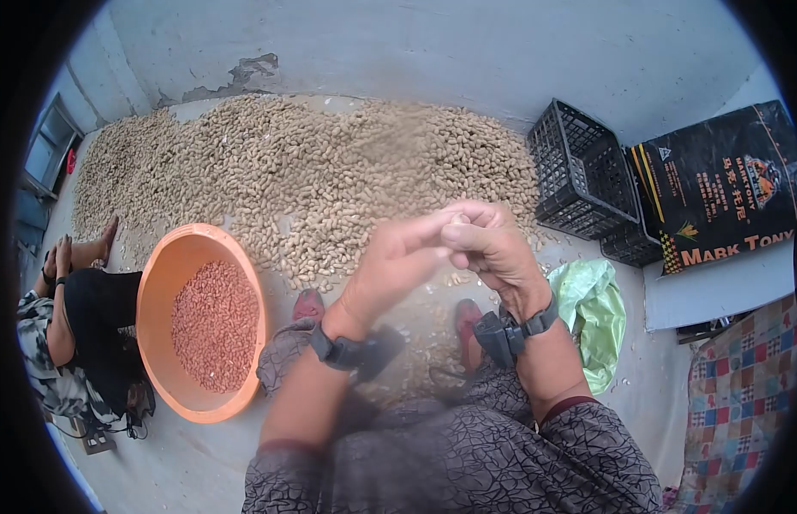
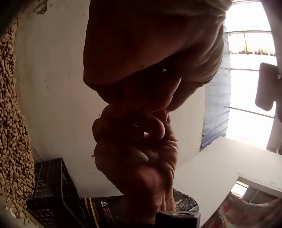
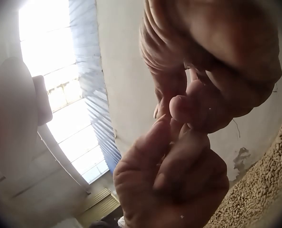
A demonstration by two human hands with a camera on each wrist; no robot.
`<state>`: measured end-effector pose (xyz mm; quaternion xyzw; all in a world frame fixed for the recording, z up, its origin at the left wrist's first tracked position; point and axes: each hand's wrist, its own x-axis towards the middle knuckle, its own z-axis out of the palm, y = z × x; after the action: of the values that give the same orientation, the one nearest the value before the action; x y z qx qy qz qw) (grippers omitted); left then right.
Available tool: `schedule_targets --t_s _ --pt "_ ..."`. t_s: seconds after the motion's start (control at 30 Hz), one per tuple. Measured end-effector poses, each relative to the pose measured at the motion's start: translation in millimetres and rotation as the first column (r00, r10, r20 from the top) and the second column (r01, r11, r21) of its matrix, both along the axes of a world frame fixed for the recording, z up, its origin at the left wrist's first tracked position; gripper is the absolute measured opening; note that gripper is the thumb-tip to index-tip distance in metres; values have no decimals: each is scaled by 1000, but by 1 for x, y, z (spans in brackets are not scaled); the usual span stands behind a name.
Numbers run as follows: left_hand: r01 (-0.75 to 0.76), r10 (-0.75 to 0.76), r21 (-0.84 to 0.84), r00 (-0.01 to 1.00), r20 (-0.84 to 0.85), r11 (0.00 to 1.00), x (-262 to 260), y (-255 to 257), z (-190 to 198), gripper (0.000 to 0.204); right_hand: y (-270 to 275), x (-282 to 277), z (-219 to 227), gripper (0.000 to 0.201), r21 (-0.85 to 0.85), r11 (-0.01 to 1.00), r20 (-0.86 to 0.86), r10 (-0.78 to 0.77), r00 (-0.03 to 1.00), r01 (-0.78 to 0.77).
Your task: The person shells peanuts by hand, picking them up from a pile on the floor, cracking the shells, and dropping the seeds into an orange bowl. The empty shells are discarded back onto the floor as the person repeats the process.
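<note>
In front of the body, above the floor, both hands meet at the fingertips. My right hand (image 1: 501,257) pinches a small pale peanut (image 1: 459,219) between thumb and curled fingers. My left hand (image 1: 397,261) comes in from the other side, its thumb and fingers pinching at the same peanut. Fingers hide most of the peanut in both wrist views, where the left hand (image 2: 150,47) and right hand (image 3: 217,52) each fill the top of their own view. Beyond them spreads a wide heap of unshelled peanuts (image 1: 313,163).
An orange basin (image 1: 155,334) of red shelled peanuts (image 1: 211,330) stands at left, beside another seated person (image 1: 81,334). Black plastic crates (image 1: 578,171), a printed black sack (image 1: 715,188) and a green bag (image 1: 599,325) are at right. A wall (image 1: 398,51) closes the back.
</note>
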<state>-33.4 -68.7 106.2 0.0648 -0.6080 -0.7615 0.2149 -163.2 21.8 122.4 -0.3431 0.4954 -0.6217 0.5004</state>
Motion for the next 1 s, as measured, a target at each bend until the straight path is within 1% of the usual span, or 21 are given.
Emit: schedule_targets --t_s 0.03,0.07,0.13,0.23,0.3,0.37,0.4,0.43,0.47,0.5,0.53,0.57,0.6,0.67,0.73,0.77,0.83,0.87,0.93,0.97,1.0 --pt "-18 18 -11 999 -47 1000 -1 2 0 29 0 0 -3 21 3 999 19 -38 999 37" --pt "-17 17 -11 999 -45 1000 -2 3 -2 29 0 0 -6 19 7 997 37 -76 996 76" --pt "-45 39 -136 998 -47 990 -5 2 -11 22 2 0 -3 18 25 997 52 -71 996 70" --pt "-79 69 -177 996 -63 981 -8 4 -17 20 0 -2 -9 17 49 996 76 -76 994 72" --pt "-94 87 -182 995 -49 979 -9 5 -13 21 -1 -3 -12 17 55 995 85 -90 992 85" --pt "-108 104 -188 994 -36 976 -9 4 -12 22 -2 -3 -14 18 29 996 110 -93 990 90" --pt "-113 116 -128 993 17 985 -10 2 -12 23 -4 -4 -18 18 28 996 110 -93 990 90" --pt "-120 125 -68 990 68 990 -11 0 -11 24 -5 -7 -26 18 22 997 155 -76 985 73" --pt "-120 125 -70 990 67 990 -14 0 -15 24 -7 -8 -29 18 13 998 200 -59 978 57" --pt "-133 134 86 991 -5 987 -17 1 -20 25 -7 -7 -28 18 11 998 200 -59 978 58" --pt "-132 154 240 985 -75 962 -19 1 -23 25 -8 -5 -27 18 -2 997 234 -69 970 72" --pt "-132 155 240 985 -76 962 -19 0 -25 25 -8 -3 -26 18 -15 996 267 -78 960 85" --pt "-164 190 255 979 -77 953 -18 -1 -24 23 -8 -3 -23 18 -14 997 266 -75 961 81" --pt "-201 229 271 970 -78 941 -16 -2 -23 20 -7 -2 -17 18 27 988 29 -155 988 154" --pt "-366 367 25 929 -46 930 -18 0 -25 19 -7 2 -13 17 13 989 16 -149 989 149" --pt "-367 367 24 929 -47 930 -18 2 -25 19 -7 3 -12 17 0 989 4 -148 989 148" --pt "-435 432 -178 900 -55 883 -18 6 -25 17 -9 3 -19 16 -3 989 -2 -151 989 151" --pt "-434 432 -178 900 -56 883 -19 6 -27 17 -9 2 -22 15 -5 988 -8 -154 988 154" --pt "-498 485 -344 865 -128 796 -22 5 -36 17 -9 2 -23 15 -4 988 13 -156 988 156" --pt "-499 488 -342 864 -126 796 -24 6 -40 17 -8 2 -24 15 -4 988 35 -156 987 157" --pt "-538 520 -329 841 -148 776 -25 8 -43 16 -9 5 -26 15 1 988 36 -154 987 154"
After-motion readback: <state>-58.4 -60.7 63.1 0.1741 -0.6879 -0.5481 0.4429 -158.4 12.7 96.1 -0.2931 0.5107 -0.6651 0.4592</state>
